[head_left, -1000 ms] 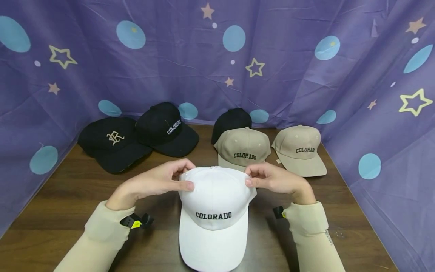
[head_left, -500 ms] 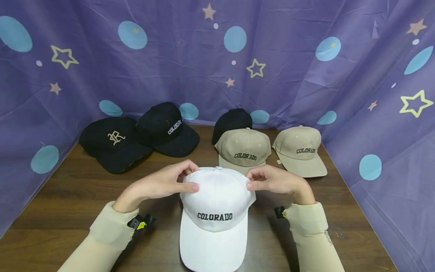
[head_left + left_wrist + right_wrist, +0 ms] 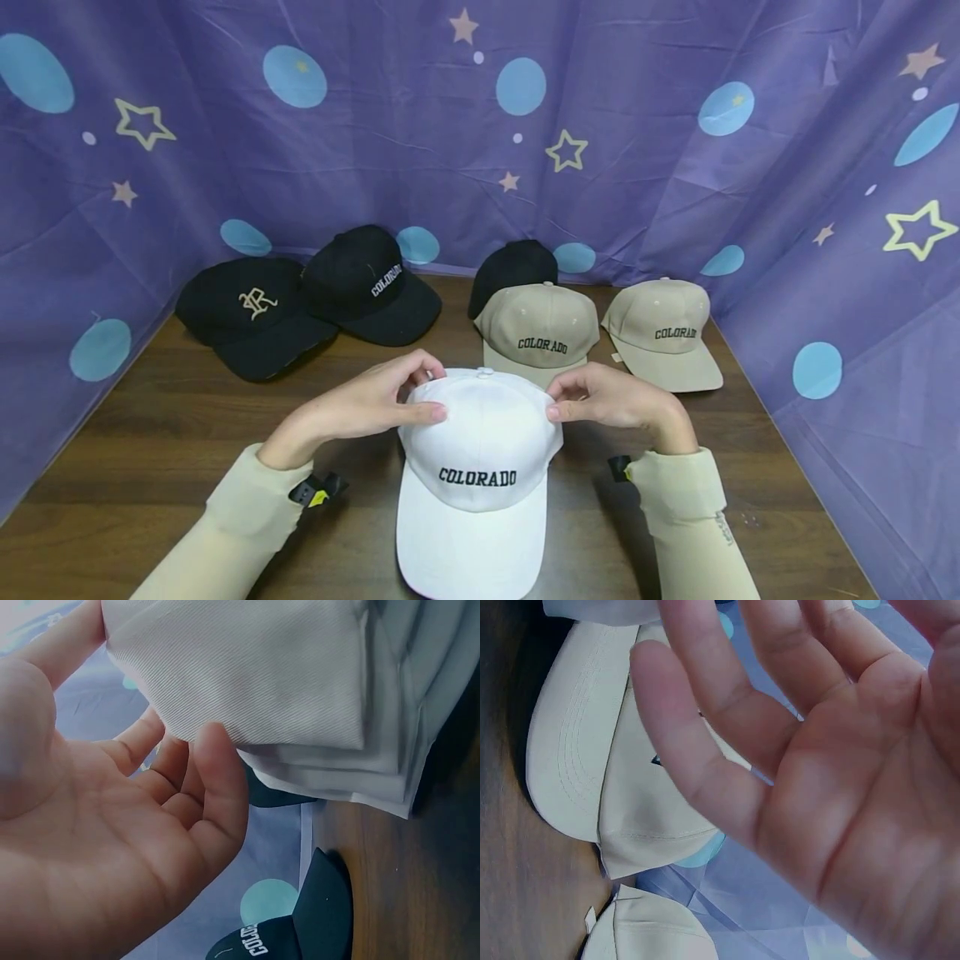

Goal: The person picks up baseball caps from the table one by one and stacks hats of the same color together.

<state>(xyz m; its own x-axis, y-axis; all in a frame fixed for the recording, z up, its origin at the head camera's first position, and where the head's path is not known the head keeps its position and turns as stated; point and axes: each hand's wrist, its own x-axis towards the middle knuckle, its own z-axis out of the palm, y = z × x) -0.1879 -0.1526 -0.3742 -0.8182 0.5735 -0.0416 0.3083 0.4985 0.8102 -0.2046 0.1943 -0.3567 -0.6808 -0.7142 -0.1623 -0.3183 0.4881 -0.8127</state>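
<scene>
A white baseball cap [image 3: 480, 442] with COLORADO in black letters is at the front middle of the table, its brim toward me. My left hand [image 3: 360, 408] pinches the crown's upper left side, thumb on the front and fingers behind. At the upper right of the crown, my right hand [image 3: 618, 400] pinches the fabric the same way. Several pale fabric edges [image 3: 330, 761] lie layered one under another in the left wrist view. The right wrist view shows the right palm [image 3: 855, 795] and fingers, with only a bit of white cloth at the top; its pinch is out of sight there.
Behind stand a black cap with an R [image 3: 255, 312], a black COLORADO cap [image 3: 367, 283], a plain-looking black cap [image 3: 513, 271], and beige COLORADO caps [image 3: 540, 325], one partly behind the white cap. A purple star-patterned curtain [image 3: 450, 167] bounds the wooden table [image 3: 187, 450].
My left hand has slid slightly right with the upper left of the white cap's crown. The crown has shifted a little right; the right hand stays nearly where it was.
</scene>
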